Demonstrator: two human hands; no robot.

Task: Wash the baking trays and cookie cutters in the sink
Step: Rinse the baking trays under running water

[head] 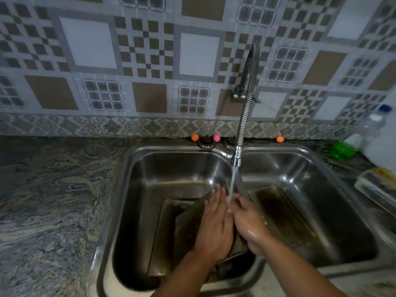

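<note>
On the marbled desk (53, 200) no writing is legible. In the sink's (128, 159) left basin, the left hand (214, 224) presses straight fingers on a tilted baking tray (186, 228) — the right hand (249, 219), fingers curled, grips its edge under running water (231, 185). Another tray (285, 215) lies in the right basin.

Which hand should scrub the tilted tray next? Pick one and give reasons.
Right, probably. The right hand is under the water stream beside the tilted tray, seemingly free, while the left hand lies flat on it, steadying it.
</note>
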